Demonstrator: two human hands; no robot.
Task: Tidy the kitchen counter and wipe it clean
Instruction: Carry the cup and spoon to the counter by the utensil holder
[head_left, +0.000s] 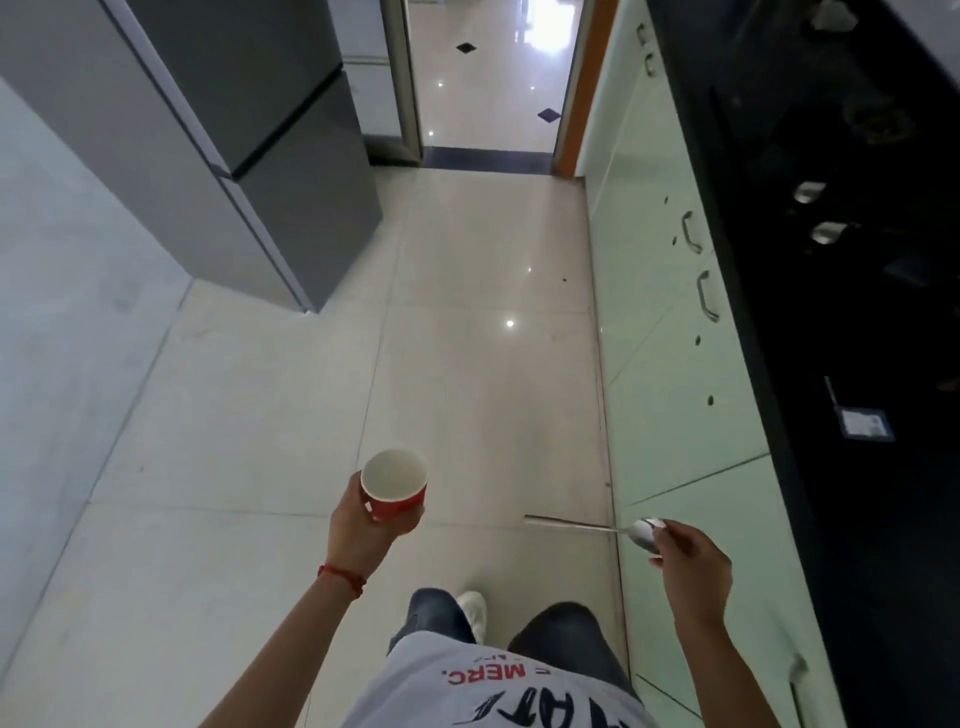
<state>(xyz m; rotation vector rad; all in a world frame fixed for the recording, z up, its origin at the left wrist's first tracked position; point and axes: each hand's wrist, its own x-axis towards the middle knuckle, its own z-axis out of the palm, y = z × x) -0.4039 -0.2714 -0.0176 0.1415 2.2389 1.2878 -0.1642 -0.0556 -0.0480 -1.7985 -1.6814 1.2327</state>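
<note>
Counter (852, 322): black, along the right side, beside the person.
Left hand (363, 525): grasping a red cup (395, 483), upright.
Right hand (691, 566): grasping a spoon (587, 527) by its bowl, handle pointing left.
</note>
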